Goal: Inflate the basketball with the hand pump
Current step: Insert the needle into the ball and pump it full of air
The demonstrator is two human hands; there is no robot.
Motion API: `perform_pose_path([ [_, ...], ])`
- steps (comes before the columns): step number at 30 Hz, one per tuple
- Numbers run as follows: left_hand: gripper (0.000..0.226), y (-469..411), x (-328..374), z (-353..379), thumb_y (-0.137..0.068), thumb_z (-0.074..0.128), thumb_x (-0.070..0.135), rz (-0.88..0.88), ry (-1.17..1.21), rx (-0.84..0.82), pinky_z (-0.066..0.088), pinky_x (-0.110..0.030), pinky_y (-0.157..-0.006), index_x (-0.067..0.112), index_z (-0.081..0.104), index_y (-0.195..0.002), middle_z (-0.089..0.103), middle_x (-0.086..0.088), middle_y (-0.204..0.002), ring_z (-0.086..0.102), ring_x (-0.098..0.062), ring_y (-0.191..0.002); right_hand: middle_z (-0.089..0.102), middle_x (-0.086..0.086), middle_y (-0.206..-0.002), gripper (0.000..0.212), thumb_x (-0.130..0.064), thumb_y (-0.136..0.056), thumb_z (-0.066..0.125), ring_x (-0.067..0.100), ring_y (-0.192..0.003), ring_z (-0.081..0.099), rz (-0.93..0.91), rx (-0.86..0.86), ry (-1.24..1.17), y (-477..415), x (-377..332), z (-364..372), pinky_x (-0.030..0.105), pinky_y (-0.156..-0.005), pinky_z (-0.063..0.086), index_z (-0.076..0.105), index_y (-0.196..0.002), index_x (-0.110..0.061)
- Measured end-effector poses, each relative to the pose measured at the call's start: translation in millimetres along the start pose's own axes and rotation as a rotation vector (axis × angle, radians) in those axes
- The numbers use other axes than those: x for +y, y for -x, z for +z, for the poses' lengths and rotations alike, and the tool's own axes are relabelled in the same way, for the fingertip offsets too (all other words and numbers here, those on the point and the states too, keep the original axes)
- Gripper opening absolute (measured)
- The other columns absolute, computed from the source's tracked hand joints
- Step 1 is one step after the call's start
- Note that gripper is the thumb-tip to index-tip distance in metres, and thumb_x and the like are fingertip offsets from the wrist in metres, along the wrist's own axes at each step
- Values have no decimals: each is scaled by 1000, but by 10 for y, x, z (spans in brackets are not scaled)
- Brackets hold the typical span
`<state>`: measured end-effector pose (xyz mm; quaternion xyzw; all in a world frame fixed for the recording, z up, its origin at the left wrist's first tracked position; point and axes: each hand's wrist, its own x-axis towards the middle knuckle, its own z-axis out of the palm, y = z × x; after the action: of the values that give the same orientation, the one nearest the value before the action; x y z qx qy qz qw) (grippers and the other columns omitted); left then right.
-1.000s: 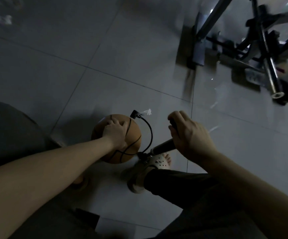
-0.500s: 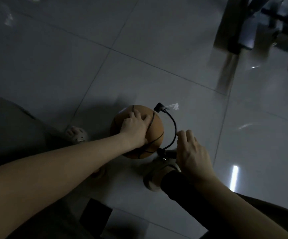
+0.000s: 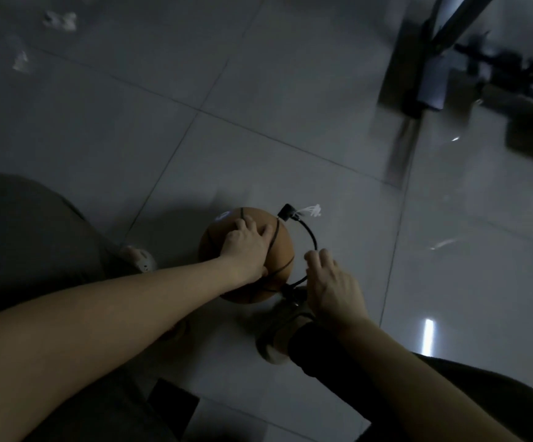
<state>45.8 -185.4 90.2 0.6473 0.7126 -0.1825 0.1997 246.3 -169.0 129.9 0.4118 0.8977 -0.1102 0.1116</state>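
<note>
Pumping underway, by the look of it. Ball [image 3: 246, 253] on tiled floor [image 3: 290, 90], between the two feet. Hose [image 3: 310, 237] already hooked up: black connector [image 3: 286, 213] at ball's far upper side, with a white frayed tag beside it, hose arcing right and back toward pump base near right foot [image 3: 274, 336]. Needle itself not visible, so seating in valve only presumed.

Left hand [image 3: 247, 247] spread flat over top of ball, fingers open, pressing down to steady, not clamped. Right hand [image 3: 332, 288] low, just right of ball, knuckles up, fingers curled; most likely shut on pump handle at bottom of a stroke, but handle and barrel hidden under hand, so grip cannot be told for certain.

Done, as judged: hose attached, ball braced, pump set by foot. Left: more strokes until firm, then hose off. Firmness not readable here; ball looks round, no visible dent.

Writing: pale round mark [image 3: 222, 216] on ball's far left side, too blurred and dim to read. No brand legible on hose or shoe. Dark metal frame [image 3: 431, 74] at upper right, unlabelled.
</note>
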Motion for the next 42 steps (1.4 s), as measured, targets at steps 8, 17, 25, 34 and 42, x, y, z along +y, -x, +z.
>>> perform_pose_path([
  [8,100,2,7,-79,-83,68,59,-29,54,7,49,-47,-96,18,16,-157,18,-41,-153,34,-53,-135,53,5,-102,27,-27,-99,53,23,-65,54,-128,182,-19,511,-36,-1019,33,-46,35,49,-124,-16],
  [17,97,96,-44,-60,-82,69,58,-5,59,51,51,-46,-91,20,18,-155,18,-39,-155,34,-53,-135,49,9,-99,39,-22,-88,62,18,-64,44,-210,158,180,730,-24,-1188,29,-37,34,51,-124,-9],
  [25,92,44,-30,-67,-81,70,61,-12,31,85,51,-42,-79,21,22,-148,22,-37,-154,39,-49,-130,49,13,-102,40,-21,-86,47,23,-72,48,-138,91,184,338,41,-698,29,-38,36,47,-124,-7],
  [34,97,-45,-14,17,-86,65,61,16,5,103,51,-46,-83,22,13,-157,15,-36,-158,32,-52,-135,47,14,-105,45,-23,-85,60,23,-73,48,-38,16,90,55,28,-19,30,-40,38,43,-125,-9],
  [42,98,-21,49,129,-87,64,58,-29,56,49,43,-56,-99,26,7,-159,6,-29,-161,20,-52,-141,45,14,-109,41,-23,-90,50,24,-77,51,1,-24,72,-31,43,91,32,-46,46,38,-127,-11],
])
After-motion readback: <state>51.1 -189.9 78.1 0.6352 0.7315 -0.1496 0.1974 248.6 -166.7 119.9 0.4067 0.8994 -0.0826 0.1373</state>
